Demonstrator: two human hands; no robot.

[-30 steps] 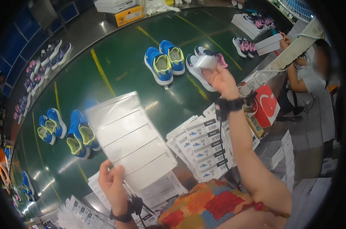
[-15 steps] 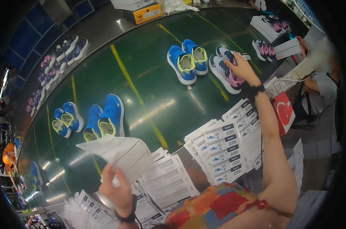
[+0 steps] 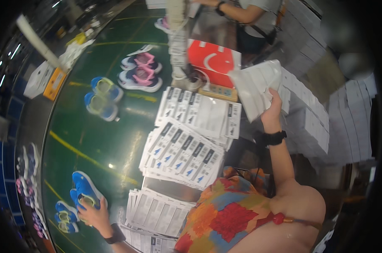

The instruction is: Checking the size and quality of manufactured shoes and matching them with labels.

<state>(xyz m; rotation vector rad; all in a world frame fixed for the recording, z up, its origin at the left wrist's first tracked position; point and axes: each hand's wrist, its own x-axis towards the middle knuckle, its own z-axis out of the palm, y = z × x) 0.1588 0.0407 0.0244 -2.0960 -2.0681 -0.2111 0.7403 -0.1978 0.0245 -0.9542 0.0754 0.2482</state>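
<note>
1. Blue shoes with yellow-green linings and white soles (image 3: pixel 84 182): at the left hand (image 3: pixel 96 216), whose fingers spread over the collars; firmness of grip cannot be told.
2. Right hand (image 3: pixel 273 110), well apart from the left: thumb and fingers pinch a bent, glossy white sheet (image 3: pixel 255 86).
3. Step in hand, judged: shoe handling, sheet held aside.
4. Next move seems to call for secure collar contact, sheet kept clear.

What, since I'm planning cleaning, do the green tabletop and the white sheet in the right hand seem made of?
Green tabletop: probably plastic or rubber, smooth and glossy, as it mirrors light in streaks. White sheet: likely paper, perhaps coated, since it bends and shines faintly.
</note>
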